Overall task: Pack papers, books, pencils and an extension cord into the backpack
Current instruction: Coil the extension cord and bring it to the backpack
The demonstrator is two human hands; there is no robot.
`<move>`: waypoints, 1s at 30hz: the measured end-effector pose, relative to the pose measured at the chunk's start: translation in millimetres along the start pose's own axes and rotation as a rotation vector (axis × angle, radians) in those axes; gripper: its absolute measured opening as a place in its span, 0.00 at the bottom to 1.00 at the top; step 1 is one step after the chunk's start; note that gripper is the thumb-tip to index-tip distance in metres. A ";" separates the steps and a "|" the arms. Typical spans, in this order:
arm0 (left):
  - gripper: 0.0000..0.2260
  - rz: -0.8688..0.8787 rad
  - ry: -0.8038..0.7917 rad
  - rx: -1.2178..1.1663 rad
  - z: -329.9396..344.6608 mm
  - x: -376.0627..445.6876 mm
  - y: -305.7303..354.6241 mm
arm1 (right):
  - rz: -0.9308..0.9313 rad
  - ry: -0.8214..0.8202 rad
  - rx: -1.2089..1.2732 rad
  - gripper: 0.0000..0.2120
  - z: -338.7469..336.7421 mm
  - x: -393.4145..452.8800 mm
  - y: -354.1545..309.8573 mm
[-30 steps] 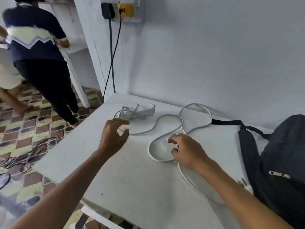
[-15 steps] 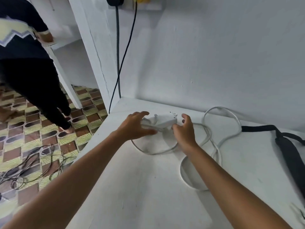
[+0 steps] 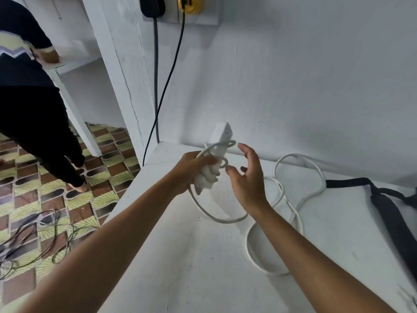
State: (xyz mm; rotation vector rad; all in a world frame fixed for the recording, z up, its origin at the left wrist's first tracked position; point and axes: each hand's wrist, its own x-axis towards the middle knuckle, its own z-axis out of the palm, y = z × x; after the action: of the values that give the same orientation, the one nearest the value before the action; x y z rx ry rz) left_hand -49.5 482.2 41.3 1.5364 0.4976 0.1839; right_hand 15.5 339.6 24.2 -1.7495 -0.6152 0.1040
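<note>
My left hand (image 3: 191, 170) grips the white socket block of the extension cord (image 3: 220, 141), lifted off the white table (image 3: 180, 267) and tilted upward, with a few turns of cord wound round it. Beside it, my right hand (image 3: 247, 181) hovers with its fingers spread and loosely bent, holding nothing. The rest of the white cord (image 3: 297, 197) lies in loose loops on the table to the right. A dark strap of the backpack (image 3: 388, 213) reaches in from the right edge; the bag's body is out of view.
A white wall stands just behind the table, with a wall socket (image 3: 178, 7) carrying a black plug and a yellow plug whose dark cables hang down. A person (image 3: 33, 105) stands at the left on the patterned tile floor, where tangled cables (image 3: 29, 240) lie.
My left hand has lifted the socket block off the table and tilted it up. My right hand has come off the block and spread beside it. The view has shifted left, losing the bag's body.
</note>
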 end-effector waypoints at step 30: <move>0.26 0.105 -0.419 0.158 30.2 -28.1 34.9 | 0.493 -0.308 0.764 0.19 -61.8 -11.7 -25.1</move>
State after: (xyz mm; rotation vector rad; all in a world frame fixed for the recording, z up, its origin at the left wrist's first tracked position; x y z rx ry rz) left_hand -55.1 444.6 79.7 1.7010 0.1004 -0.0996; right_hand 20.6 283.5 61.8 -1.1005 -0.2805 0.8517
